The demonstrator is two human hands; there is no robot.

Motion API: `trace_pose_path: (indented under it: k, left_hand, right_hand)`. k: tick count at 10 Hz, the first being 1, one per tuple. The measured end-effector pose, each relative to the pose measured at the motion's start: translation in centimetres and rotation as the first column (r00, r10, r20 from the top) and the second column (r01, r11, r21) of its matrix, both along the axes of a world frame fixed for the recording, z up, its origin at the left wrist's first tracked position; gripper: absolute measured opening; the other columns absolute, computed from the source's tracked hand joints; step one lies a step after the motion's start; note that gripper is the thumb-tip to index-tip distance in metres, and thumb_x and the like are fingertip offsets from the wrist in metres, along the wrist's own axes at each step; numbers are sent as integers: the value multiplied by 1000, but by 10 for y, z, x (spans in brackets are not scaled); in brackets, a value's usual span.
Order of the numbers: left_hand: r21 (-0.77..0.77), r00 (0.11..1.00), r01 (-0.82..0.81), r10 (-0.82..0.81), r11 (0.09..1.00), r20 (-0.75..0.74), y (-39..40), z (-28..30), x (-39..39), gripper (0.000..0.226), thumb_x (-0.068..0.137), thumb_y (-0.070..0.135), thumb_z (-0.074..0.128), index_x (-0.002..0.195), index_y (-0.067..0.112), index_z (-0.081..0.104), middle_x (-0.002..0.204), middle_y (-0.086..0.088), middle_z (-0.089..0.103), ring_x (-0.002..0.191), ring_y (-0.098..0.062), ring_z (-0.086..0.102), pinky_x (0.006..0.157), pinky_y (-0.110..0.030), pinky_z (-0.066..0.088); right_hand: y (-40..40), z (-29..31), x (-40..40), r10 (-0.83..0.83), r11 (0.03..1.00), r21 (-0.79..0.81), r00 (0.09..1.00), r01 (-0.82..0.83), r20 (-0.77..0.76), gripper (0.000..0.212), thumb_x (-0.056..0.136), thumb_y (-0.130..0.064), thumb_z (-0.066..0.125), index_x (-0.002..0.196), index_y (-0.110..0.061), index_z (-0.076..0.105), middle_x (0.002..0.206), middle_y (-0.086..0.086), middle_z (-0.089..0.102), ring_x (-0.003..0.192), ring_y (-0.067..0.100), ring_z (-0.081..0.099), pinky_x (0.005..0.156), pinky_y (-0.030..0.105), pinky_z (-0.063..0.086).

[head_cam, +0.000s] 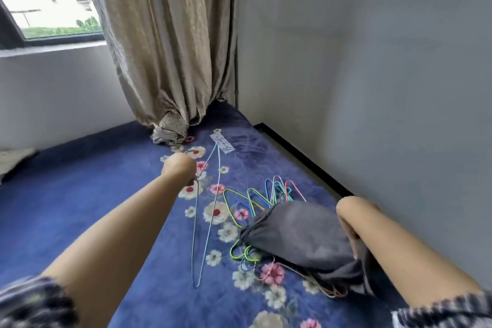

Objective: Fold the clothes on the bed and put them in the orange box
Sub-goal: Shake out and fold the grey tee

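The right hand is mostly buried in the dark grey garment, so how its fingers lie cannot be told. That garment also covers the middle of the coloured wire hangers, whose ends show above and below it. The left hand faces away, its fingers hidden. Writing on the white tag, beyond the garment, is too small to read. Both sleeves are blurred and cut off by the bottom edge.

dark grey garment lies crumpled on the blue floral bed.
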State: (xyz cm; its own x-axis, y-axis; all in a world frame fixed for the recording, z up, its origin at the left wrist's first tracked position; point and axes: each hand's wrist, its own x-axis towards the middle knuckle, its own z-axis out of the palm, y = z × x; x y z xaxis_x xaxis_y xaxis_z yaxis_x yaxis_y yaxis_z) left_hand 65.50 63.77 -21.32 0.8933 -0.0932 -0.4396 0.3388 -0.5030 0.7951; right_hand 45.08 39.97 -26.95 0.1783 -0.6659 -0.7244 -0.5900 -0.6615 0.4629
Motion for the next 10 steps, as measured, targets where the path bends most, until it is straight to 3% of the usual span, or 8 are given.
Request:
trace_pose_path:
  k: [1,2,3,4,6,7,8,10]
  left_hand:
    - [84,997,15,-21,996,78,-20,-30,7,26,94,14,51,115,1,62,97,-6,64,89,-21,61,75,-24,49]
    - [-86,993,-53,62,995,98,-31,-46,7,37,94,3,40,131,-2,41,114,-19,55,85,-30,61,74,-36,57]
    - [-50,993,-104,107,993,44,-38,-62,10,43,96,4,23,138,11,30,121,-21,48,53,-27,53,33,-25,48]
    - [-23,993,-117,117,993,16,-42,-77,17,47,96,5,24,142,13,30,119,-20,55,38,-25,53,25,-23,41]
    - [-53,996,2,-7,999,-87,-53,-95,7,23,96,-2,32,86,0,53,56,-11,55,22,-9,48,30,-23,45]
    - [-85,985,51,-64,995,-159,-62,-107,3,49,96,-6,28,65,18,56,59,-10,52,23,-1,46,38,-20,44]
    - [-213,965,-65,6,975,-264,-73,-120,1,29,94,-10,18,104,7,39,71,-13,45,27,-14,53,33,-21,46]
    - [-330,875,-108,-68,938,-480,-107,-158,-15,17,97,-6,18,105,-2,33,99,-30,52,47,-31,66,34,-27,50]
  right_hand:
    - [-8,-24,-12,-133,945,301,991,130,-10,38,91,-37,54,76,-8,74,99,7,64,78,19,54,76,24,40]
    - [-40,-42,-8,-613,767,615,492,184,618,28,79,-29,71,89,-3,68,90,12,66,69,18,61,77,32,47]
    - [-51,-31,11,-697,668,734,-243,122,675,25,76,-31,73,72,-10,62,62,0,66,50,6,58,67,26,47]
    - [-54,4,48,-482,802,581,-428,135,765,21,89,-27,60,91,-6,64,91,8,67,80,18,62,64,17,44]
    - [-60,51,102,295,953,-238,-406,185,865,66,79,-51,43,85,11,67,96,29,65,113,44,52,103,55,32]
    - [-78,54,120,678,735,-621,-260,273,688,43,80,-32,52,66,7,62,69,24,65,94,50,61,84,75,32]
    - [-82,56,128,764,646,-737,-169,202,623,36,78,-30,52,71,3,65,69,20,65,88,45,64,77,78,30]
    - [-112,55,119,905,425,-877,-132,224,405,34,80,-26,53,71,4,66,66,12,65,96,42,63,87,74,16]
